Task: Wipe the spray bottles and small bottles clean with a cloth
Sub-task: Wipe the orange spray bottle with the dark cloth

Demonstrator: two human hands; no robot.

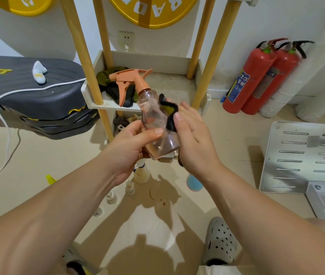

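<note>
My grey clog (pixel 220 241) stands on the floor (pixel 38 155) at 5 o'clock, nearest to me; ahead of it, at about 7 o'clock from my hands, three small bottles (pixel 130 187) stand in a loose row, with a white spray bottle (pixel 141 173) just beyond them and a blue object (pixel 194 182) half hidden under my right wrist. At the centre my left hand (pixel 130 147) grips the lower body of a clear spray bottle (pixel 151 116), thumb across its front; the bottle tilts, its orange trigger head (pixel 128 80) pointing to 11 o'clock. My right hand (pixel 195 143) lies at 3 o'clock of the bottle, fingers nearly straight, pressing a dark cloth (pixel 168 112) against its side, thumb resting on the cloth's edge. Behind the bottle, at 12 o'clock, stands a white shelf rack (pixel 151 62) on wooden posts, holding dark rags; at 9 o'clock sit stacked black cases (pixel 38 92) crossed by a white cable (pixel 5 108); at 3 o'clock a slotted metal plate (pixel 300 155) lies on the floor; at 2 o'clock two red fire extinguishers (pixel 252 76) lean by the wall.
</note>
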